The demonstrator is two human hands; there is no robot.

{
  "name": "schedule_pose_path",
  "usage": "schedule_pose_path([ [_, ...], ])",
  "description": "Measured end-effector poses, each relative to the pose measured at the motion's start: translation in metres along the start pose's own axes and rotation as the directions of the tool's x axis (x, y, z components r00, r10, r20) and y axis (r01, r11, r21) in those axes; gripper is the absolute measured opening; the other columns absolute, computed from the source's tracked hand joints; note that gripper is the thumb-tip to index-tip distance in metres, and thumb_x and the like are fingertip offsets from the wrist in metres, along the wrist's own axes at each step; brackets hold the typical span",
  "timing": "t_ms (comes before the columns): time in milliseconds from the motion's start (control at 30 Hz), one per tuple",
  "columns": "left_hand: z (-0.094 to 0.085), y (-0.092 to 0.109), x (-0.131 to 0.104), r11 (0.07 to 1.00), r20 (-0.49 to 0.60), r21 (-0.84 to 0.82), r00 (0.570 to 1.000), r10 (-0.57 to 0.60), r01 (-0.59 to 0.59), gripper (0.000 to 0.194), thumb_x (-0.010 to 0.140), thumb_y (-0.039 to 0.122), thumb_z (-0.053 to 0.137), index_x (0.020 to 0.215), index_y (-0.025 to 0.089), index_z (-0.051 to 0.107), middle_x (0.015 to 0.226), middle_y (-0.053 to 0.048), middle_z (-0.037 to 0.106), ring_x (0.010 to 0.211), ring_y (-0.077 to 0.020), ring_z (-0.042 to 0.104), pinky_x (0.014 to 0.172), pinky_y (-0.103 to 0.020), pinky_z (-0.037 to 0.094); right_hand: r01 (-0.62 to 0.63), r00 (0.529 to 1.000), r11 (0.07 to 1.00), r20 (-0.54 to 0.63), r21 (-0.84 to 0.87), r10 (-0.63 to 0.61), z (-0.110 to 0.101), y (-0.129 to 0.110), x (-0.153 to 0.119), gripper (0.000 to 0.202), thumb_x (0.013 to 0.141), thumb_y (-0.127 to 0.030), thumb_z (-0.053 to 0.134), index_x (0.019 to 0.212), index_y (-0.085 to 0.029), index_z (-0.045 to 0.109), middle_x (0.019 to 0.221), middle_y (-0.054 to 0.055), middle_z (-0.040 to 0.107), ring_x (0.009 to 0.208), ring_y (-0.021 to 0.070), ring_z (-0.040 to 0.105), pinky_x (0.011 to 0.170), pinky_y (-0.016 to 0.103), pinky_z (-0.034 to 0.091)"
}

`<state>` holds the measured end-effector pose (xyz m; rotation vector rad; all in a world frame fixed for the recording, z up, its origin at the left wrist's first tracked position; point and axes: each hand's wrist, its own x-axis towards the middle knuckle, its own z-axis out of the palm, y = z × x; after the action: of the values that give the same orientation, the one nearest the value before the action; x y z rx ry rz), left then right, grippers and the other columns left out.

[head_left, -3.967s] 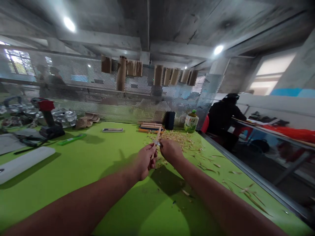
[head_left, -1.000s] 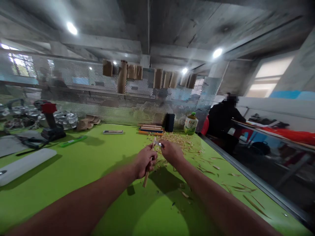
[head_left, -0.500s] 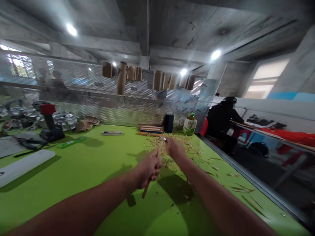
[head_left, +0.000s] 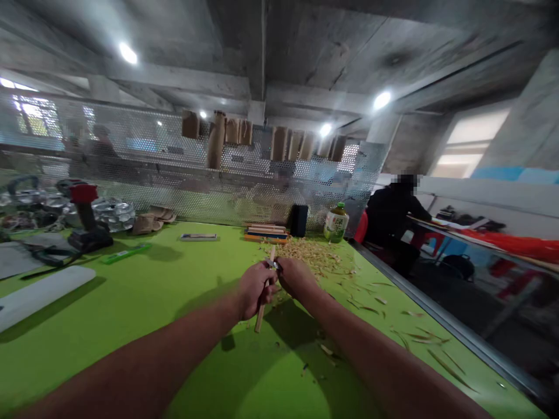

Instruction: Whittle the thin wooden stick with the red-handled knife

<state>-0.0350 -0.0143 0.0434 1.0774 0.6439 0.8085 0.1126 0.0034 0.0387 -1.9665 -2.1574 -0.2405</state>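
Note:
My left hand [head_left: 254, 288] is closed around a thin wooden stick [head_left: 260, 321], whose ends stick out above and below the fist. Closed beside it, my right hand [head_left: 297, 277] grips a small knife [head_left: 273, 265]; its handle is hidden in the fingers. The shiny blade lies across the stick just above my left thumb, and the two hands touch or nearly touch. Curled wood shavings [head_left: 321, 256] are heaped on the green table [head_left: 183, 279] beyond my right hand, with longer slivers scattered to the right.
Along the back stand a stack of wooden strips [head_left: 265, 233], a black box [head_left: 299, 220] and a green-capped bottle [head_left: 336, 222]. On the left are a cordless drill [head_left: 87, 215], a green cutter [head_left: 126, 254] and a white bar [head_left: 46, 295]. A person [head_left: 395, 215] sits at the right.
My right hand has come left and slightly nearer, bringing the blade from beyond the stick onto it. My left hand has shifted a little up and left, and the stick stands straighter.

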Motion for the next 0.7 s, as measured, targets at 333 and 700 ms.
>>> schedule_pose_path([
  [333, 0.007, -0.003, -0.007, 1.000, 0.117, 0.008, 0.993, -0.019, 0.018, 0.015, 0.078, 0.019, 0.051, 0.093, 0.019, 0.046, 0.062, 0.008, 0.041, 0.040, -0.0024, 0.029, 0.036, -0.014, 0.021, -0.161, 0.983, 0.986, -0.095, -0.034, 0.158, -0.005, 0.029, 0.013, 0.032, 0.093, -0.025, 0.035, 0.102, -0.022, 0.065, 0.095, 0.009, 0.070, 0.084, 0.0201, 0.065, 0.067, 0.026, 0.038],
  [700, -0.005, -0.010, 0.005, 0.999, 0.080, 0.010, 0.996, 0.049, -0.050, 0.022, 0.081, 0.021, 0.053, 0.102, 0.019, 0.049, 0.065, 0.006, 0.048, 0.040, -0.0051, 0.042, 0.037, -0.017, 0.038, -0.139, 0.975, 0.990, -0.173, 0.030, 0.142, -0.008, 0.038, 0.006, 0.032, 0.090, -0.026, 0.042, 0.112, -0.025, 0.066, 0.099, 0.006, 0.071, 0.087, 0.0190, 0.064, 0.069, 0.024, 0.037],
])
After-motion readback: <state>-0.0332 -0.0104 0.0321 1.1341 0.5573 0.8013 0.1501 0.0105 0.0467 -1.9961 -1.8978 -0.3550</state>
